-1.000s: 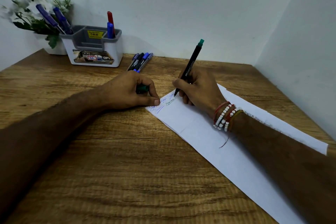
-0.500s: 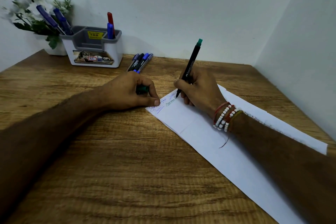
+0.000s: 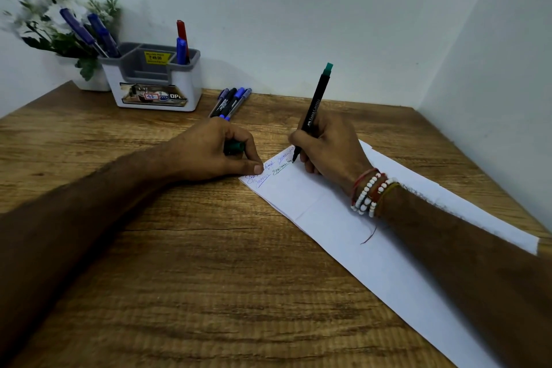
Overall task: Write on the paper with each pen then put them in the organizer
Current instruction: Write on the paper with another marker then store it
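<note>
My right hand [image 3: 331, 149] grips a black pen with a green end [image 3: 315, 104], its tip touching the white paper [image 3: 343, 218] beside lines of blue and green writing. My left hand [image 3: 215, 149] is closed around the pen's green cap [image 3: 236, 146], and its thumb presses the paper's near-left corner. Several loose pens [image 3: 231, 101] lie on the table just behind my left hand. The grey and white organizer [image 3: 155, 89] stands at the back left, with two blue pens [image 3: 89, 33] in its left slot and a red and a blue pen [image 3: 181, 45] in its right slot.
A white pot of artificial flowers [image 3: 59, 27] sits behind the organizer in the corner. Walls close the wooden table [image 3: 194, 278] at the back and on the right.
The pen tip has moved slightly to the right along the green line of writing. My left hand has stayed in place.
</note>
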